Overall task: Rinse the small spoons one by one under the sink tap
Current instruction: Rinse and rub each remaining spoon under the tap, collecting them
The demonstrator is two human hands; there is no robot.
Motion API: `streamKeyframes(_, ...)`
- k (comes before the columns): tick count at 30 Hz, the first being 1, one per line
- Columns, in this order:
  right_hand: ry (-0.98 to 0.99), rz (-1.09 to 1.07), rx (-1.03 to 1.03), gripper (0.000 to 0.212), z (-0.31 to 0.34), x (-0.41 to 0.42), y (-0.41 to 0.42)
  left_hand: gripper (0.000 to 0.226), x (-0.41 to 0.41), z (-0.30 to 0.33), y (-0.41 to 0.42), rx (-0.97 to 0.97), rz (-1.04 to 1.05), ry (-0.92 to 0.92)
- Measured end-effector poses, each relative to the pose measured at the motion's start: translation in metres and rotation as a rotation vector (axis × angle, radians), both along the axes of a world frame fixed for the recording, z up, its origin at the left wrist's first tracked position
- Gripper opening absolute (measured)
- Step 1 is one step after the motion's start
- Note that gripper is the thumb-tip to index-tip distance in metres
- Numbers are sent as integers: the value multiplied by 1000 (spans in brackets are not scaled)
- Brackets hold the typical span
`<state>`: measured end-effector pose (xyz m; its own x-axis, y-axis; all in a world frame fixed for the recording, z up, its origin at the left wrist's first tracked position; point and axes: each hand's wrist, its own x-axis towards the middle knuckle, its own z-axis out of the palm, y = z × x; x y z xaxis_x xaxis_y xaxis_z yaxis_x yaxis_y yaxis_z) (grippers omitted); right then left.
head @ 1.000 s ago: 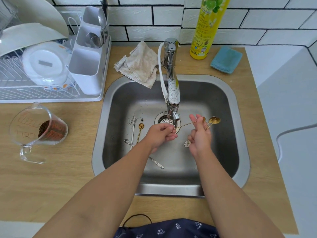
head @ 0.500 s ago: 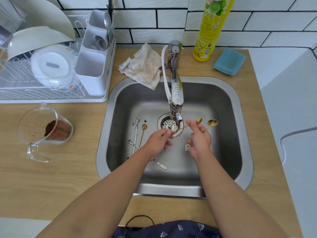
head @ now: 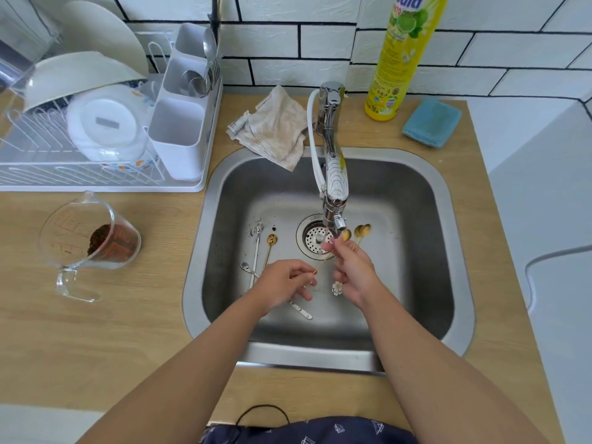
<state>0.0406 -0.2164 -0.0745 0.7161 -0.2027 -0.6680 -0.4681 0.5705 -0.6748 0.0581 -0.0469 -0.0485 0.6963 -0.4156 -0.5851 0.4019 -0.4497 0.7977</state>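
Gold spoon (head: 333,251) being rinsed sits w/ its bowl right under the tap (head: 334,193) spout, above the drain (head: 312,240). Long axis runs diagonal: bowl up-right at the spout, handle tip down-left. Left hand (head: 282,286) pinches the handle tip; right hand (head: 354,270) has fingertips on the stem near the bowl, so right is nearer the business end. Right hand also grips a bunch of gold spoons (head: 362,232), bowls fanned just right of the spout. Water flow itself I can't make out. Waiting on the sink (head: 416,251) floor, left of the drain: another gold spoon (head: 270,248) and silver spoons (head: 256,251), roughly parallel, nearer the left hand, prob. next.
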Motion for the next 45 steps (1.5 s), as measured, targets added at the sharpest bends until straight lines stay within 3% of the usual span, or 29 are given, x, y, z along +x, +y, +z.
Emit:
streamKeyframes(6, 21, 250, -87, 22, 4, -3, 10, 6, -6, -1, 8, 93, -171, 162)
streamKeyframes(10, -7, 291, -90, 27, 6, -4, 11, 15, -4, -4, 11, 248, -232, 100)
streamKeyframes(18, -41, 388, -61, 27, 6, -5, 12, 22, -5, -16, 9, 343, -340, 27)
streamKeyframes(23, -39, 307, -69, 27, 7, -3, 9, 17, -1, -21, 11, 383, -299, -140)
streamKeyframes(27, -63, 105, -1, 9, 7, 0, 2, 11, 5, -24, 8, 354, -104, -359)
streamKeyframes(30, -83, -37, 77, 20, 9, 3, -5, 7, 12, -24, -4, 239, 61, -337)
streamKeyframes(37, -145, -370, 160, 17, 6, -1, -26, 14, 45, -9, -58, 57, 14, -288)
streamKeyframes(42, -122, -267, 43, 8, 3, 0, -18, 21, 46, -8, -46, 211, -181, -522)
streamKeyframes(45, -92, -54, -163, 11, 1, 0, -6, 15, 30, -13, -16, 255, -244, -472)
